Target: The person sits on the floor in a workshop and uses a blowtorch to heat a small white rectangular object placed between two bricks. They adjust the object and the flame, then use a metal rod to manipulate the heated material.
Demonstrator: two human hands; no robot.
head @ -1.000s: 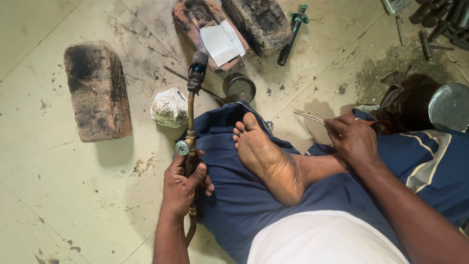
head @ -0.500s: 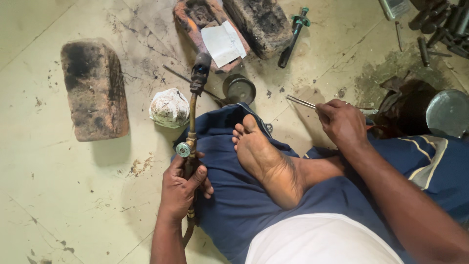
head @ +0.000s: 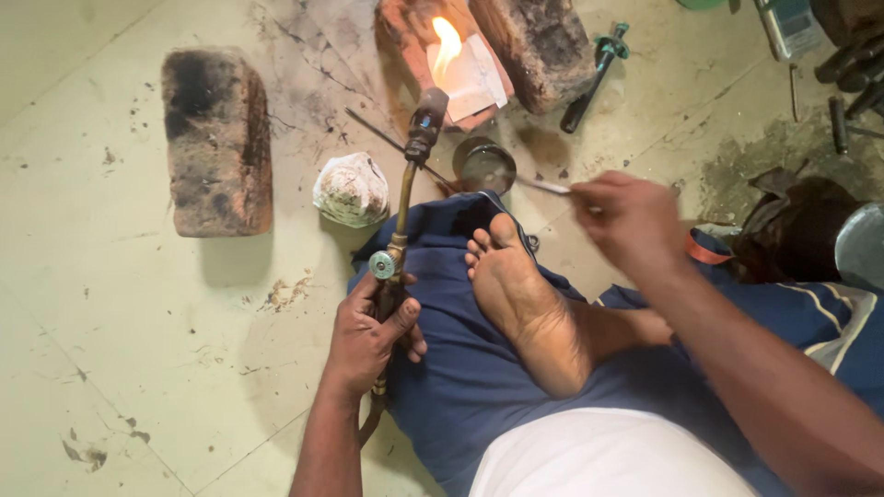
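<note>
My left hand (head: 370, 333) grips the brass tube of a gas torch (head: 405, 189) just below its round valve knob. The torch's dark nozzle points away from me, and a yellow flame (head: 447, 43) burns over a white sheet (head: 474, 78) lying on a reddish brick (head: 405, 37). My right hand (head: 626, 221), blurred by motion, pinches a thin metal rod (head: 543, 185) whose tip reaches towards a small round metal dish (head: 484, 166). My bare foot (head: 520, 294) rests across my blue-clothed lap between the two hands.
A sooty brick (head: 216, 138) lies at the left, another dark brick (head: 543, 46) at the top. A white crumpled lump (head: 351, 190) sits beside the torch. A dark tool with a green end (head: 594, 74) lies by the top brick; assorted tools (head: 847, 83) and a grey round object (head: 861, 244) are at the right.
A flame has appeared at the sheet on the reddish brick. My right hand has swung left with the rod towards the metal dish. My left hand keeps its grip on the torch.
</note>
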